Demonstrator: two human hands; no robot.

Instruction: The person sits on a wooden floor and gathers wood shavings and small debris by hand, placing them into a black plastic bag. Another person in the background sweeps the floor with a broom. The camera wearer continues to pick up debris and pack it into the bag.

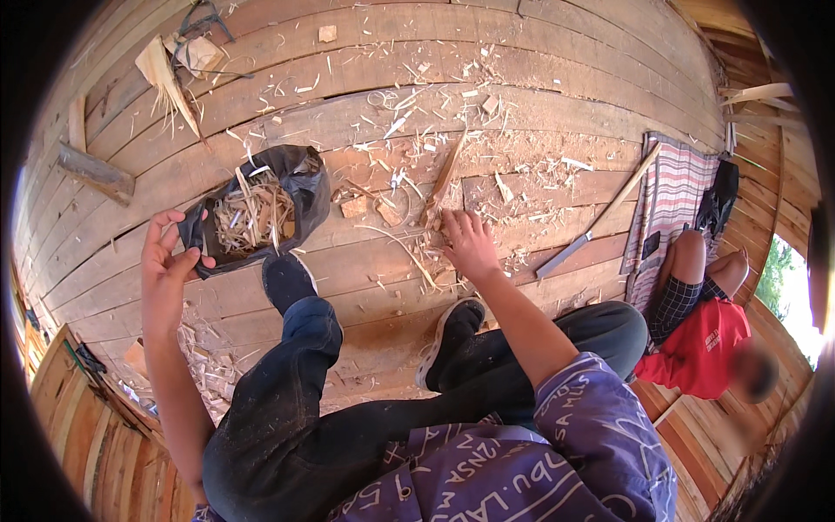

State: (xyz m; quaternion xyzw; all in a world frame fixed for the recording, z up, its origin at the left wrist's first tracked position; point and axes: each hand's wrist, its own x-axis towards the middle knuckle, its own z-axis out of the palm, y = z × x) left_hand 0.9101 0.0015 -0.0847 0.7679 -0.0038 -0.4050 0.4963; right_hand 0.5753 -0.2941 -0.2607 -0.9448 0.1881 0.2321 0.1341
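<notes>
My left hand (170, 252) pinches the near left rim of a black plastic bag (310, 187). The bag lies open on the plank floor, filled with wood shavings and splinters (252, 213). To the right of it, my right hand (470, 246) reaches down to the floor with its fingers a little apart, over loose chips. Its fingertips are close to the lower end of a long, narrow piece of wood (445, 183); whether they touch it is hard to tell. Small wood blocks (354, 207) sit between the bag and that hand.
A long-handled blade (578, 245) lies right of my right hand, by a striped mat (665, 187). Another person in a red shirt (700, 348) sits at the right. Shavings (531, 165) litter the planks. Split wood (165, 78) and a wooden beam (96, 174) are far left.
</notes>
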